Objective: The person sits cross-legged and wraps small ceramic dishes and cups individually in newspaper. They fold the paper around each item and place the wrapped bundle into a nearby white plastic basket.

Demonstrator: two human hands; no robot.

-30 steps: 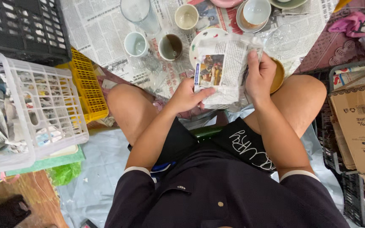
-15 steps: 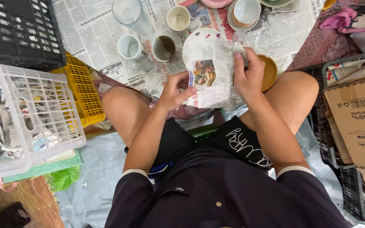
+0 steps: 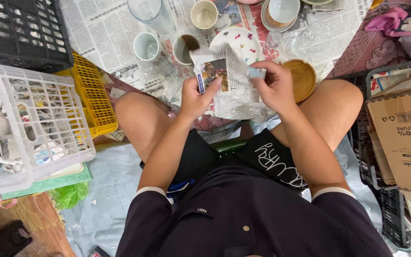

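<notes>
Both hands have lifted the newspaper sheet (image 3: 229, 81) higher; left hand (image 3: 197, 97) and right hand (image 3: 273, 85) pinch its edges near the speckled plate (image 3: 241, 43), mid-wrap.

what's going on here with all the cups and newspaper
A seated person holds a crumpled sheet of newspaper in both hands, left hand and right hand, bunched around something small I can't make out. Ahead on spread newspaper sit ceramic cups, a white patterned plate and a brown wooden bowl. A white plastic basket stands beside.
</notes>
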